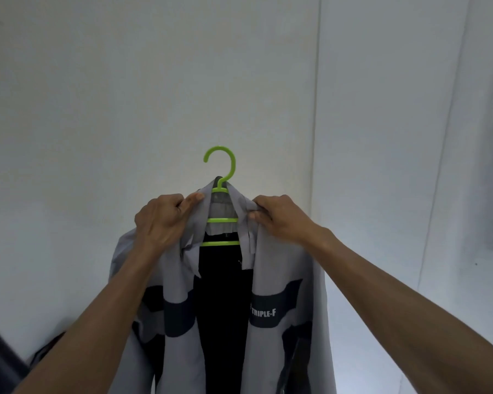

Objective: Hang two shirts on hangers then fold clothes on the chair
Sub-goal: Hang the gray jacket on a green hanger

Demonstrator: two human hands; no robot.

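A grey shirt [279, 268] with dark navy bands and the white lettering "TRIPLE-F" hangs open-fronted on a bright green plastic hanger [221, 166]. The hanger's hook sticks up above the collar, and two green crossbars show in the open neck. My left hand [161, 218] pinches the left side of the collar. My right hand [276, 216] grips the right side of the collar at the shoulder. I hold the shirt up in front of a pale wall; its lower part runs out of the frame.
A plain pale wall [125, 95] fills the background, with a vertical seam or corner [315, 137] right of the hanger. Dark objects [0, 356] sit at the lower left edge, too cut off to identify.
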